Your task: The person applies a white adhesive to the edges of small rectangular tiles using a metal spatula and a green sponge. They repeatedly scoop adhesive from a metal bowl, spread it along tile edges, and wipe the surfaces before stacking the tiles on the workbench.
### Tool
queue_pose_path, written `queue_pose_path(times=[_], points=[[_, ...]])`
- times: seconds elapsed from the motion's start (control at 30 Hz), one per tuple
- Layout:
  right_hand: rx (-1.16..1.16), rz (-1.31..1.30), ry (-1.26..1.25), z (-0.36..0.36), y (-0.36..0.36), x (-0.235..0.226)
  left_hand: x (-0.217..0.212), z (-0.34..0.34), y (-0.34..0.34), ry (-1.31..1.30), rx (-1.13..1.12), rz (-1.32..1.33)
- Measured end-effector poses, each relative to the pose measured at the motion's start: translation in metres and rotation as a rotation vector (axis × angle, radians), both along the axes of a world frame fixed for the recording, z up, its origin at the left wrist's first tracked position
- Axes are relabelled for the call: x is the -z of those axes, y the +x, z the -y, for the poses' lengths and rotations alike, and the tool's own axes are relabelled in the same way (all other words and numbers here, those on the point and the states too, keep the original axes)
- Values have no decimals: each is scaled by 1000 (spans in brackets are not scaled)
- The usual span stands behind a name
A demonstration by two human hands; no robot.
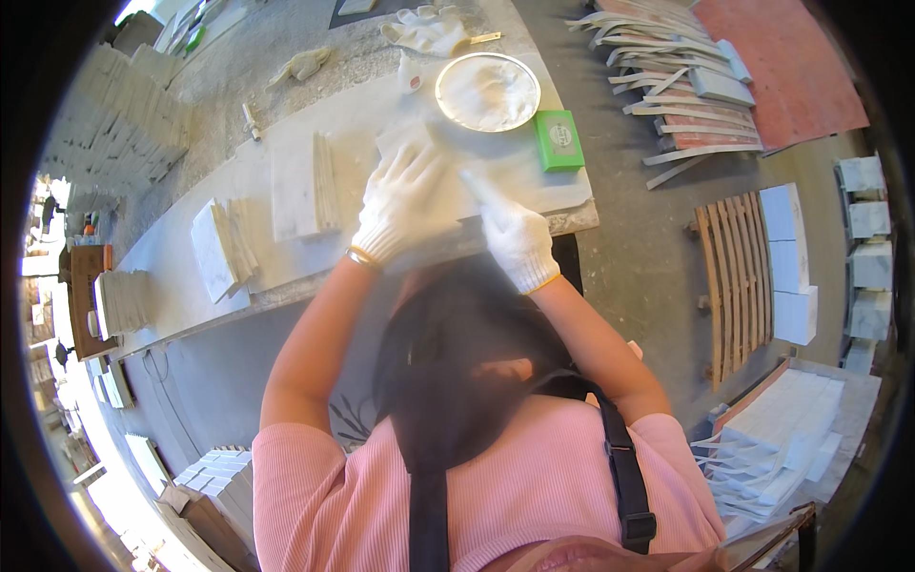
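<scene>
My left hand [400,195], in a white knit glove, lies with its fingers stretched out over a pale stone tile [404,136] on the worktable [358,157]. Only the tile's far part shows beyond the fingers. To the right, my right hand [519,240], gloved too, is closed around a pale narrow strip [482,189]. Motion blurs the strip, so its kind is unclear. Beyond my hands sits a round bowl [491,130] of white paste or powder [488,91], with a green box [559,141] beside it at the table's right edge.
Marble tiles [303,186] stand left of my hands, with another leaning stack [221,250] farther left. Loose gloves [427,30] lie at the back. Right of the table are a wooden pallet [734,286], white blocks [789,262] and a red board [777,71] near several pale strips.
</scene>
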State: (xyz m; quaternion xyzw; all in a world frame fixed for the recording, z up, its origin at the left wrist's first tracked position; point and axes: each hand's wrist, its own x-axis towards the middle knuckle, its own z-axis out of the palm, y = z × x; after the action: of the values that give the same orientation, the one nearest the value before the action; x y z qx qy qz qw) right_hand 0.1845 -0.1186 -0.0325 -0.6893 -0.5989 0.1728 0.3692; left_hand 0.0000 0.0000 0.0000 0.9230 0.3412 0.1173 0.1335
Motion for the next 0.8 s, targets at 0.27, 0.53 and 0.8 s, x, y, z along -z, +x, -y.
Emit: queue_pose_path(times=[0.27, 0.53, 0.8], points=[[-39, -138, 35, 13, 22, -15, 10, -2, -2, 69, 43, 72], [-27, -7, -114, -1, -11, -3, 8, 1, 1, 90, 22, 26], [-27, -294, -116, 17, 20, -21, 14, 4, -3, 64, 14, 26]])
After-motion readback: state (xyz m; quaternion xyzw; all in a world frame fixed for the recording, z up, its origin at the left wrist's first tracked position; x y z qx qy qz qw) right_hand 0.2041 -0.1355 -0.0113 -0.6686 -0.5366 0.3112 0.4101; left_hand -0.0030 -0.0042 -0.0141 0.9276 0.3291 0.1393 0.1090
